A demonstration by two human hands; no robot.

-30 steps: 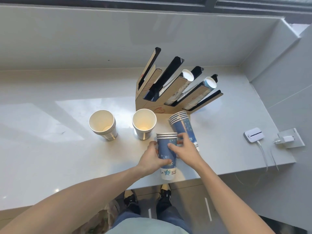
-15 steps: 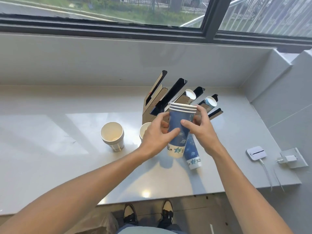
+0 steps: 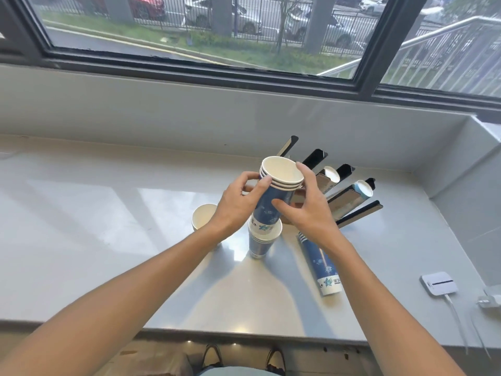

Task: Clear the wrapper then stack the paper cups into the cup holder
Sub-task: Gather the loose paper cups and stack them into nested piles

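I hold a short stack of blue paper cups (image 3: 273, 202), mouths up and tilted, above the counter. My left hand (image 3: 238, 204) grips its left side and my right hand (image 3: 306, 210) its right side. Its base sits just over another upright cup stack (image 3: 261, 241) on the counter; I cannot tell whether they touch. The brown-and-black cup holder (image 3: 352, 196) fans out behind my right hand, with cup stacks in two slots. A longer stack of blue cups (image 3: 321, 264) lies on its side to the right. A further upright cup (image 3: 203, 218) stands left, partly behind my left wrist.
A white device (image 3: 438, 283) with a cable and a wall plug (image 3: 489, 299) lie at the counter's right end. The window sill wall runs along the back, and a raised ledge (image 3: 466, 158) closes the right side. The counter's front edge is near my body.
Both hands have lifted the cup stack from the counter's front edge up and back toward the holder, now over an upright stack. The camera has tilted upward, showing the window.
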